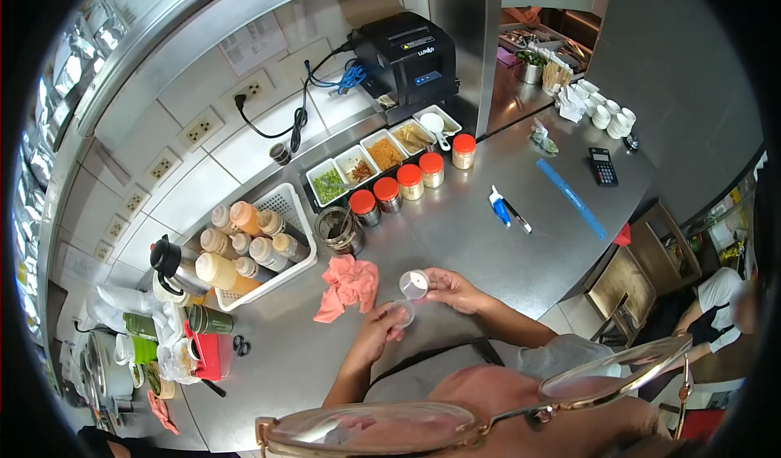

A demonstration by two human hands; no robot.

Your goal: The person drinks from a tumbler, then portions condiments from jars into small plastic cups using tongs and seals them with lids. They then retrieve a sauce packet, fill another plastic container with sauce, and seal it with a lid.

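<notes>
Looked down past one pair of eyeglasses (496, 414) at the steel counter (455, 250). Gripped one clear container (402, 315) between thumb and fingers of the left hand (377, 333); pinched one clear cup (413, 285), showing a white patch, in the right hand (457, 292). Held the two just beside each other over the counter; could not tell touching from apart.

Had one crumpled pink cloth (347, 287) just beyond the left hand, then one open jar (340, 234) of dark contents. Counted at least nine squeeze bottles (218, 269) in one white basket (282, 204), too crowded for an exact figure; noted one black-topped jug (167, 259) beside it. Counted five red-lidded jars (410, 183) in a slanting row. Spotted one blue-and-white pen (499, 207) against one black pen (517, 215) to the right; farther out, one blue ruler (572, 199) and one calculator (603, 167).

Behind the jars, counted five white containers (450, 119) in line, one green-filled, one with a white scoop (434, 124). Above those, saw one black printer (407, 63); along the wall, six socket plates (201, 127). Glimpsed small white cups (621, 124) in stacks at the far end, too small to count.
</notes>
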